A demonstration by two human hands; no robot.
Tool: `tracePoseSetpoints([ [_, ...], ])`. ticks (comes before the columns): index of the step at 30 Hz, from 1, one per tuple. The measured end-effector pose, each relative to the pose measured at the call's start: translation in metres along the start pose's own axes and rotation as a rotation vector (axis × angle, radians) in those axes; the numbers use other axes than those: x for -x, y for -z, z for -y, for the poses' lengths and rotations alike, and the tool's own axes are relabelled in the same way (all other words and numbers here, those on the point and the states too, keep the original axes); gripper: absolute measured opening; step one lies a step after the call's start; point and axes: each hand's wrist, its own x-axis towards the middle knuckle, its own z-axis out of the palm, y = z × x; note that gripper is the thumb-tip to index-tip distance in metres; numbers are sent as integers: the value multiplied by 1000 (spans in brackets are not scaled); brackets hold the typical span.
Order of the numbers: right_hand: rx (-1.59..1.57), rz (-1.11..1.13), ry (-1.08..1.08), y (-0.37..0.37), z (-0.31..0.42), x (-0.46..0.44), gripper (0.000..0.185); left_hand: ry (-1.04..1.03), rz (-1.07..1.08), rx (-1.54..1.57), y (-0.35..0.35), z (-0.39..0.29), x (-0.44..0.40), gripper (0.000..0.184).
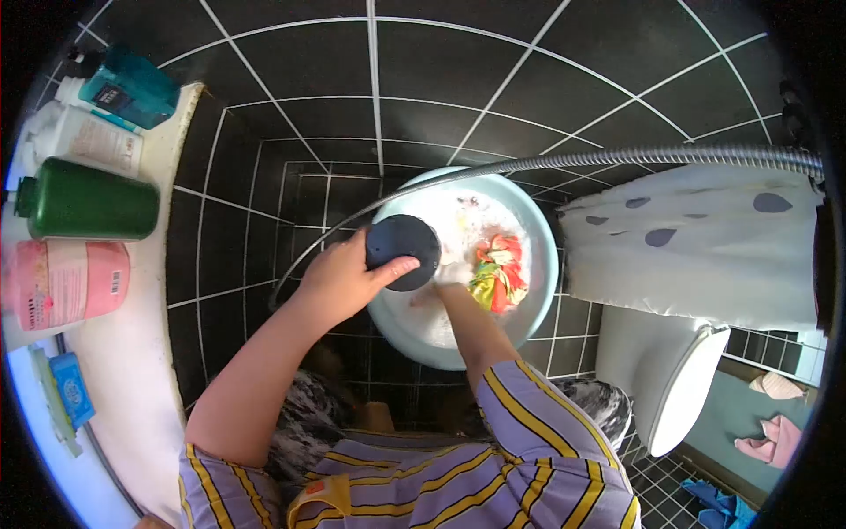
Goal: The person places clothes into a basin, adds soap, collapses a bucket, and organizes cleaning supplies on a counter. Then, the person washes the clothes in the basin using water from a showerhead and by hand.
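In the head view, my left hand (339, 275) is closed round a round black shower head (404, 251), its thumb over the dark disc. It hangs above the left side of a pale blue basin (548, 264) of foamy water. My right hand (448, 291) reaches into the suds near the basin's middle, and the foam and the shower head hide its fingers. Just right of it lies a bunched red, yellow and green cloth (500, 273), partly out of the foam.
A metal shower hose (617, 157) arches across the basin's far side. Several bottles, including a green bottle (95, 198) and a pink tub (75, 280), line the left ledge (132, 353). A white toilet (687, 388) and a patterned curtain (705, 242) stand at right.
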Motion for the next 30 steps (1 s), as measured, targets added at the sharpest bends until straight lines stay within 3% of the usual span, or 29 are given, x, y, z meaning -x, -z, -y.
tracePoseSetpoints([
  [4,1979,89,68,-70,13,30,60,-15,-18,19,0,2,0,83],
  [5,2783,74,38,-75,19,29,57,10,-13,8,6,-3,3,80],
  [6,3287,104,-22,-79,26,27,53,6,-14,18,9,-6,7,74],
  [8,2760,96,194,-138,30,91,47,-21,-18,39,16,-13,12,60],
  [11,2561,277,84,-196,50,151,46,-8,-40,-13,18,-12,15,60],
  [15,2481,242,204,-274,62,220,38,-80,-73,12,19,-11,22,61],
  [18,2174,499,303,-302,65,254,34,-85,-55,9,27,-21,33,63],
  [22,1888,265,214,-367,42,310,31,-103,-56,12,25,-24,34,63],
  [27,2017,330,330,-387,26,324,32,-106,-60,23,20,-16,28,65],
  [30,1960,426,310,-342,37,282,34,-137,-73,44,17,-12,26,68],
])
